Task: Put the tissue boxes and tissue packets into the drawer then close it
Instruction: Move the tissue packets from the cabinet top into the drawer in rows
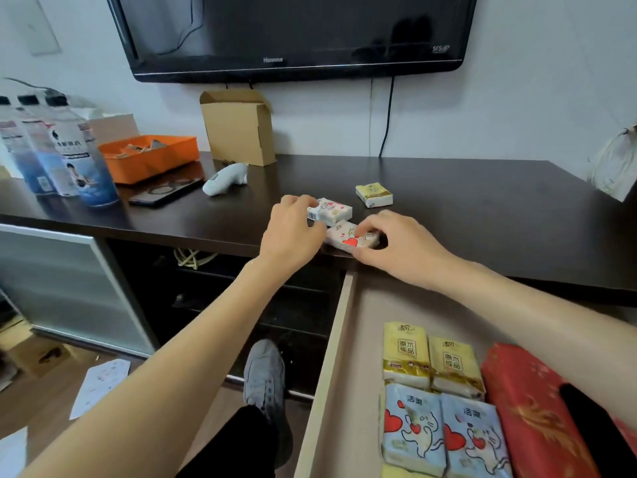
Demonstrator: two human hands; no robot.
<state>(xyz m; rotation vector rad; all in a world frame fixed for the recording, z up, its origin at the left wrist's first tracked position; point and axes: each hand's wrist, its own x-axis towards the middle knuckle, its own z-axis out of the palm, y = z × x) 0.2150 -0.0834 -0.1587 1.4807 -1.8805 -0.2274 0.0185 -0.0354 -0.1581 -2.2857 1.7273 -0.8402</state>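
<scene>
On the dark cabinet top (482, 215), my left hand (291, 232) grips a small white tissue packet with hearts (332, 210). Just to its right, my right hand (396, 243) closes on a second heart-print packet (348, 238) at the cabinet's front edge. A yellow tissue packet (374, 194) lies alone further back. Below, the light wooden drawer (331, 357) stands pulled out. Inside it lie two yellow packets (431, 360), two blue heart-print packets (444, 432) and a red tissue box (537, 415).
A black TV (293, 32) hangs above. On the cabinet's left stand bottles (58, 150), an orange tray (151, 157), a phone (165, 191), a white device (224, 179) and a cardboard box (238, 127). A foot in a grey shoe (265, 377) rests left of the drawer.
</scene>
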